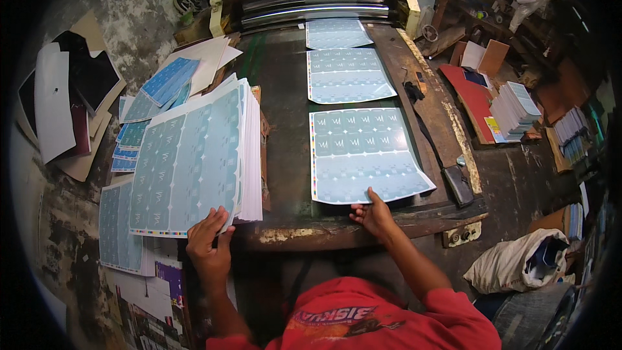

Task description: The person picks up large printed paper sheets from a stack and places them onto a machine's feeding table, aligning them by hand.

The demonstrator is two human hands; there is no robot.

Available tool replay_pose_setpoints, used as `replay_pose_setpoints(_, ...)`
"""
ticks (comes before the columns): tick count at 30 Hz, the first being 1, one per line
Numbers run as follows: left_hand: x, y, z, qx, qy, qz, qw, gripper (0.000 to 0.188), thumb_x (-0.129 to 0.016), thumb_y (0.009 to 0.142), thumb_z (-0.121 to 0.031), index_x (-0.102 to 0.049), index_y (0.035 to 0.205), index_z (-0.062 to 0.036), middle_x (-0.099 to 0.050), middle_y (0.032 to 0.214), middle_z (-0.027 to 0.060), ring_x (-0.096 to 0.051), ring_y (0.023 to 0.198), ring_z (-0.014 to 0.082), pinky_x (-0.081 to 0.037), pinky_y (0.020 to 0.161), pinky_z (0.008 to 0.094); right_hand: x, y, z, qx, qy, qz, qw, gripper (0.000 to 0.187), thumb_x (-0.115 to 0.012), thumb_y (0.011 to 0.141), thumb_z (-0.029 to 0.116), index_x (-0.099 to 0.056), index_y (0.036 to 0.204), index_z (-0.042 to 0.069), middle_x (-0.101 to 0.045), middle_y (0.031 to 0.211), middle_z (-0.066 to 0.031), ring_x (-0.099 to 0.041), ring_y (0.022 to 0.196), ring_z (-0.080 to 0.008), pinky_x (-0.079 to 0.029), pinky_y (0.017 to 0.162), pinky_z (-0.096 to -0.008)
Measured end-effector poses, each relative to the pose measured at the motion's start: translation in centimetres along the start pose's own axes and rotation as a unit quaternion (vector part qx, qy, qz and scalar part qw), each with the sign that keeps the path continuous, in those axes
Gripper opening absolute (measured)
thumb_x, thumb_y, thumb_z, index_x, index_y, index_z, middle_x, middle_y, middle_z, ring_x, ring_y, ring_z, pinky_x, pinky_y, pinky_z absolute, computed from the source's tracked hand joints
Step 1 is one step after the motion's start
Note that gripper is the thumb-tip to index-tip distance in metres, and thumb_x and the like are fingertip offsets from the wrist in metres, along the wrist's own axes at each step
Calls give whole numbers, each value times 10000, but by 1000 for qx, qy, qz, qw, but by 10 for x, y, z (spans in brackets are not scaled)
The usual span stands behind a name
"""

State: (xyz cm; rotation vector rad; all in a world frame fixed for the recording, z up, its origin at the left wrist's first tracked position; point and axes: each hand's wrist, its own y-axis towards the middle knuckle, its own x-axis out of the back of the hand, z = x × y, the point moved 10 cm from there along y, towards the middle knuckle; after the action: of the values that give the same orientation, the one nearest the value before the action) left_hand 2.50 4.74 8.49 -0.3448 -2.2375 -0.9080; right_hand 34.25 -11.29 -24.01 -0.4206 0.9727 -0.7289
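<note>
A tall stack of pale blue printed sheets (188,155) stands at the left of the machine table. My left hand (210,236) is closed at its near right corner, fingers on top and thumb at the edge, gripping a corner of the top sheet. In the middle, a printed sheet (363,149) lies on the dark table with its near right corner curling up. My right hand (374,215) pinches the near edge of this sheet, thumb above and fingers beneath. Two more sheets lie in line behind it: a middle sheet (350,74) and a far sheet (337,34) close to the rollers.
Metal rollers (315,11) span the table's far end. A strap with a dark block (457,185) lies along the right edge. Smaller blue sheets (162,87) lie beyond the stack. Cut stacks (516,110) stand on the right, with a white sack (518,262) nearer me.
</note>
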Motion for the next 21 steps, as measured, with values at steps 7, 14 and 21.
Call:
replay_pose_setpoints(7, 15, -17, 99, 253, -487, -258, 795, 273, -560, 985, -245, -697, 1057, -19, -694, 1090, 144, -618, 1074, 238, -424, 1001, 368, -17, 42, 48, 95, -18, -2, 995, 613, -396, 987, 562, -436, 1225, -2, -631, 921, -155, -587, 759, -208, -530, 806, -455)
replay_pose_setpoints(14, -1, -6, -56, -122, -121, 59, 983, 84, -641, 900, -166, -677, 839, -122, -737, 969, 24, -664, 1042, 252, -375, 1015, 479, -94, -27, 34, 48, 13, 91, 995, 833, -414, 930, 640, -203, 1489, 60, -578, 1190, -172, -580, 949, -253, -514, 855, -496)
replay_pose_setpoints(21, -32, -23, -99, -185, -27, 175, 967, 399, -707, 818, -435, -707, 1094, -148, -630, 1271, 78, -450, 1338, 333, -128, 1142, 617, -102, -126, 20, 35, -88, 202, 975, 374, -644, 895, 215, -521, 1158, -20, -641, 886, -127, -627, 700, -204, -529, 611, -339)
